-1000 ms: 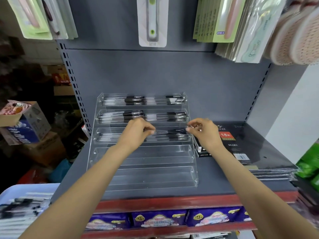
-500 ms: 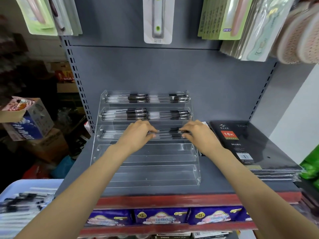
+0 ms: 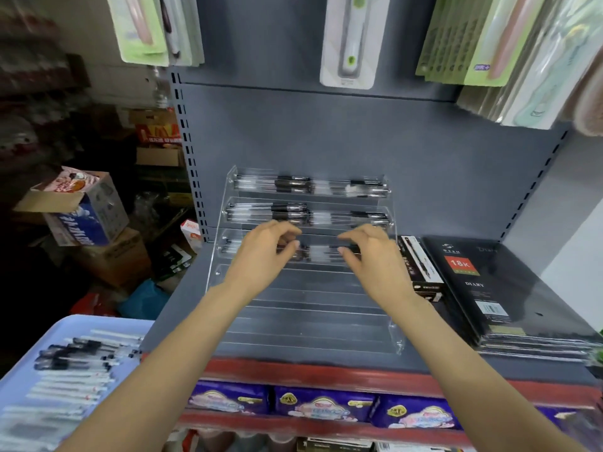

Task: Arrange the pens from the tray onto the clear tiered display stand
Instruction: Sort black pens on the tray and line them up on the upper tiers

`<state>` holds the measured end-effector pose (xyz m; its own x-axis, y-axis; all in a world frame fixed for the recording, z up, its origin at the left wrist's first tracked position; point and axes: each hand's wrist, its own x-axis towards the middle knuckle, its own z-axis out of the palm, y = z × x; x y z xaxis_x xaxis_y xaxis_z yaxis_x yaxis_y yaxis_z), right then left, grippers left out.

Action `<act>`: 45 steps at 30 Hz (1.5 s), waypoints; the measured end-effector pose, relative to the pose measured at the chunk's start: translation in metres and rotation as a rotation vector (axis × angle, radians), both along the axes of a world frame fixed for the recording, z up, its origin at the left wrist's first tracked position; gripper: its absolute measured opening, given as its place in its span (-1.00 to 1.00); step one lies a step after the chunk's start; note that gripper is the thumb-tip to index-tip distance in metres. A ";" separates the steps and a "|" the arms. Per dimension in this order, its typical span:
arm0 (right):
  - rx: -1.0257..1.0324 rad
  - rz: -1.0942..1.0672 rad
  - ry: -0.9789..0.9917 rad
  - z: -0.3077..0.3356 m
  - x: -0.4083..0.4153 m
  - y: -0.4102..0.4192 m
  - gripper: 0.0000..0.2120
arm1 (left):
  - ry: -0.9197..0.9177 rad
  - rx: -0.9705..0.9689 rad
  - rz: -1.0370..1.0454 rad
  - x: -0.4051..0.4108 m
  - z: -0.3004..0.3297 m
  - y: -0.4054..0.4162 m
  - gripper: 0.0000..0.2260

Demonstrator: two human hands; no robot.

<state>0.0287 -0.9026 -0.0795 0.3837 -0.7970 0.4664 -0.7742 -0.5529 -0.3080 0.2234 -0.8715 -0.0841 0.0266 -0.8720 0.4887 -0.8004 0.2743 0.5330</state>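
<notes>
Both hands have let go of the pens they were pressing into the third tier half a second ago and have lifted slightly off it. Now the left hand (image 3: pixel 264 256) hovers over the left half of that tier, palm down, wrist straight, fingers curled loosely with thumb and forefinger apart and nothing between them. Mirroring it, the right hand (image 3: pixel 375 256) hangs over the right half, fingers half bent and spread, also empty. Each forearm reaches in from the near edge and angles toward the middle of the clear tiered display stand (image 3: pixel 303 321), which sits on the grey shelf (image 3: pixel 359 360) against the back panel.

Pens fill the two far tiers of the stand: the top row (image 3: pixel 310 185) and the second row (image 3: pixel 306 215) lie lengthwise with black grips showing. A third row of pens (image 3: pixel 321 252) lies between the two hands, partly hidden by the fingers. Nearer tiers of the stand are bare.

At the near left, the pale blue tray (image 3: pixel 19 380) holds many more loose pens (image 3: pixel 78 357), blurred in this view. To the right of the stand sit a narrow pen box (image 3: pixel 421 265) and a stack of black diaries (image 3: pixel 489 288).
</notes>
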 end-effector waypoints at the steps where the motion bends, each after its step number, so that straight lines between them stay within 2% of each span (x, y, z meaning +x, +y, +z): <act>1: 0.040 0.041 -0.045 0.002 0.016 0.006 -0.74 | 0.009 -0.016 0.025 0.009 0.001 0.009 -0.83; 4: 0.173 0.165 -0.164 0.001 0.074 0.028 -0.77 | 0.014 -0.038 0.093 0.048 -0.001 0.040 -0.85; 8: 0.274 0.276 -0.205 -0.012 0.166 0.066 -0.81 | 0.043 -0.022 0.223 0.125 -0.017 0.090 -0.87; 11: 0.359 0.336 -0.229 -0.027 0.237 0.103 -0.80 | 0.077 0.068 0.332 0.187 -0.043 0.134 -0.86; 15: 0.494 0.404 -0.185 -0.066 0.320 0.147 -0.80 | 0.133 0.252 0.423 0.269 -0.085 0.183 -0.85; 19: 0.651 0.391 -0.042 -0.122 0.378 0.164 -0.74 | 0.166 0.375 0.449 0.338 -0.129 0.212 -0.84; 23: 0.745 0.330 0.142 -0.175 0.413 0.155 -0.62 | 0.056 0.570 0.398 0.382 -0.174 0.214 -0.74; 28: 0.762 0.242 0.298 -0.216 0.444 0.125 -0.51 | -0.159 0.766 0.265 0.408 -0.207 0.198 -0.51; 33: 0.638 0.173 0.398 -0.237 0.464 0.096 -0.72 | -0.353 0.829 0.198 0.425 -0.234 0.179 -0.44; 36: 0.614 0.162 0.459 -0.235 0.470 0.086 -0.81 | -0.327 0.812 0.188 0.427 -0.245 0.177 -0.45; 39: 0.706 0.187 0.509 -0.233 0.476 0.073 -0.93 | -0.263 0.767 0.197 0.430 -0.248 0.178 -0.48; 42: 0.780 0.215 0.574 -0.233 0.483 0.064 -0.67 | -0.206 0.761 0.207 0.430 -0.248 0.177 -0.49; 43: 0.783 0.228 0.585 -0.233 0.484 0.062 -0.64 | -0.189 0.764 0.211 0.430 -0.247 0.176 -0.50; 45: 0.796 0.235 0.587 -0.231 0.486 0.062 -0.70 | -0.153 0.771 0.223 0.429 -0.246 0.174 -0.51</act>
